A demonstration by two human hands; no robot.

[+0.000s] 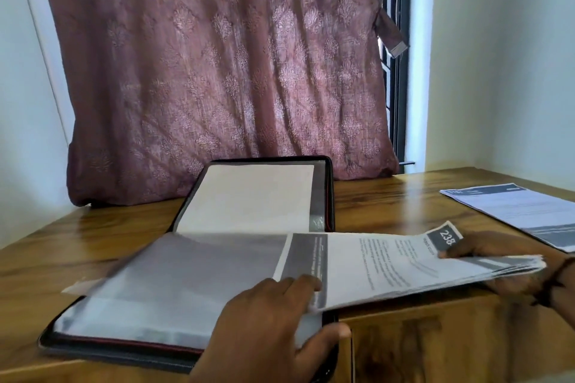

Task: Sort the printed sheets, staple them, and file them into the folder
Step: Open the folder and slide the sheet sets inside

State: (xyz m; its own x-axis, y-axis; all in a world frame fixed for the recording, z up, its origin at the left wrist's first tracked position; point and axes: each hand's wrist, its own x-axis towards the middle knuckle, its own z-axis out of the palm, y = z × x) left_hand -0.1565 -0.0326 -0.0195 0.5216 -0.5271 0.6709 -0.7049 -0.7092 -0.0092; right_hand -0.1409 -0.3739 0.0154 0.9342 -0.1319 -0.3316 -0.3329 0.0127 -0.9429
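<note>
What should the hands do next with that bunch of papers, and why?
Probably slide the stack of sheets further left into the clear sleeve of the open folder. The right hand grips the stack's outer end, and the left hand rests at the sleeve's edge where the papers enter. Most of the stack sticks out past the folder.

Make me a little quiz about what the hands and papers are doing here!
1. True or false: the folder lies closed on the wooden table.
2. Which hand holds the stack of printed sheets at its far end? A) left hand B) right hand
3. Fill in: a separate printed sheet lies on the table to the ____ of the folder.

Key
1. False: it lies open, with a clear sleeve showing.
2. B: the right hand grips that end; the left hand rests its fingers on the near end.
3. right
</note>
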